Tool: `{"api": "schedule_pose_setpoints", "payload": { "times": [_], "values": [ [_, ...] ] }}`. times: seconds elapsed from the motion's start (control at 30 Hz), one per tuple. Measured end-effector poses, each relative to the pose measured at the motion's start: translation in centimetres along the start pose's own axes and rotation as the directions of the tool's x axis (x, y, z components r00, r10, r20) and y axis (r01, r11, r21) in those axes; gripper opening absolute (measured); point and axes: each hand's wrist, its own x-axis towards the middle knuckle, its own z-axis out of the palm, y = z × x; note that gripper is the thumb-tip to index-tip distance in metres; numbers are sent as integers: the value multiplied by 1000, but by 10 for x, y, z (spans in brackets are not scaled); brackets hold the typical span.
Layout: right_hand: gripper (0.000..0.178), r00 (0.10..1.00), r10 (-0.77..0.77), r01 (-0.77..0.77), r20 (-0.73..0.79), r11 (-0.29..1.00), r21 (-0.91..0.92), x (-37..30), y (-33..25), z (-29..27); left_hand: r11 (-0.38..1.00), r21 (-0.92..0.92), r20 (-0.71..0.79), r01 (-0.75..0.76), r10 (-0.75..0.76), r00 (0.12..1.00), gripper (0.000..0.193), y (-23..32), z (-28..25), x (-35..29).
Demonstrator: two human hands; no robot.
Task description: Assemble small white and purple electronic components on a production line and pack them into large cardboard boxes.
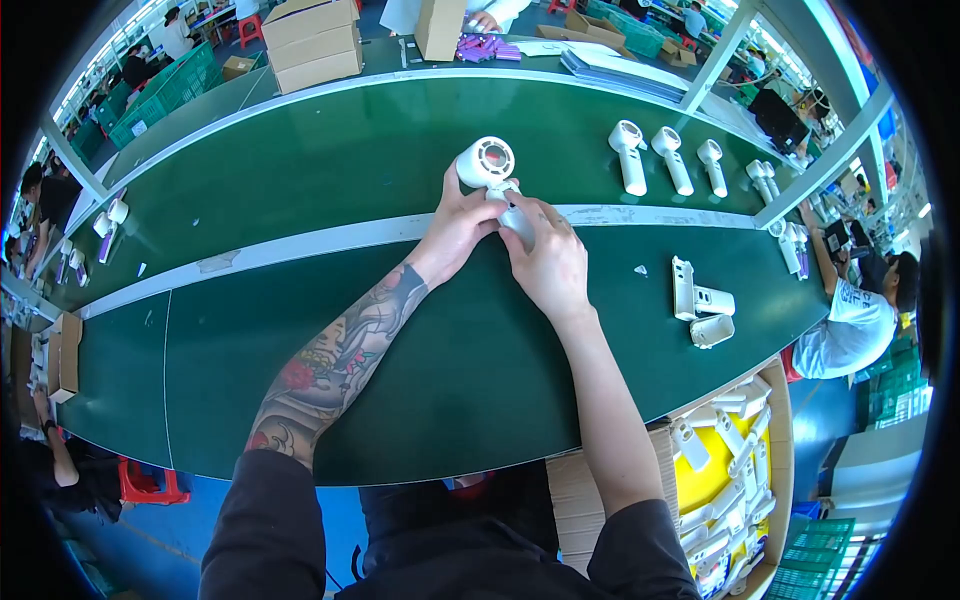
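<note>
Both my hands are closed on one white handheld fan (pixel 484 163), held over the pale strip that divides the green bench. Its round head, with a ring of slots and a reddish centre, points up and away from me. My left hand (pixel 463 222) grips the neck just below the head. Wrapped round the handle, my right hand (pixel 545 252) has its thumb near a small dark spot on it. The fingers cover most of the handle. To the right on the near bench lie several loose white casing pieces (pixel 714 301), apart from my hands.
Several white fans (pixel 629 160) lie in a row on the far green surface (pixel 330 140). An open cardboard box (pixel 783 440) of white parts stands at my lower right. Metal posts (pixel 820 170) rise at the right. Stacked cartons (pixel 313 45) stand at the back. Co-workers sit at both sides.
</note>
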Motion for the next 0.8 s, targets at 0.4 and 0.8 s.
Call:
{"api": "schedule_pose_setpoints", "payload": {
  "times": [0.4,0.8],
  "values": [
    [46,975,187,-219,116,889,401,-10,25,14,932,338,172,-134,79,982,70,-6,6,-5],
    [53,930,317,-355,184,903,243,-2,0,9,881,467,126,-79,22,992,50,-3,10,-8]
  ]
}}
